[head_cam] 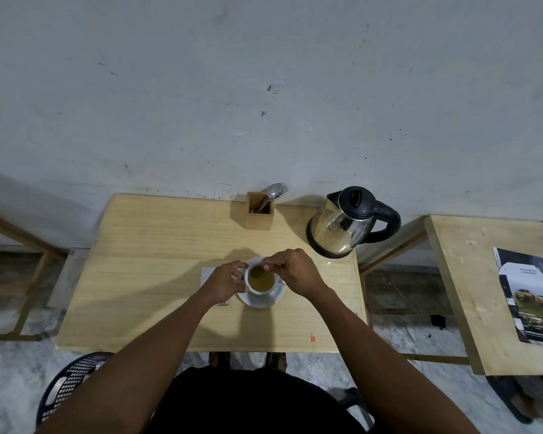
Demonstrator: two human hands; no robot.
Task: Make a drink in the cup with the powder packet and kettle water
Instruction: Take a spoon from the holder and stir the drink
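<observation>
Yellow-green liquid fills white cup on saucer, bench centre. Cup steadied by left hand; right hand pinched at rim, held item unclear. Risk: cup tipped, hot spill; kettle nearby.

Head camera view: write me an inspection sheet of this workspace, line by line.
Surface: light wooden table against a wall, bare wood over most of it.
Job's things: white cup on a saucer, filled with yellowish-brown liquid; steel kettle, lid shut, at the back right corner; a flat pale packet-like piece partly hidden under the left hand.
Clutter: wooden holder with a spoon and fork.
Grippers: left hand steadies the cup's side; right hand pinches something small over the cup, too small to identify.
Cables: nothing seen.
Surroundings: second table to the right carrying a magazine; black mesh chair below left.
</observation>
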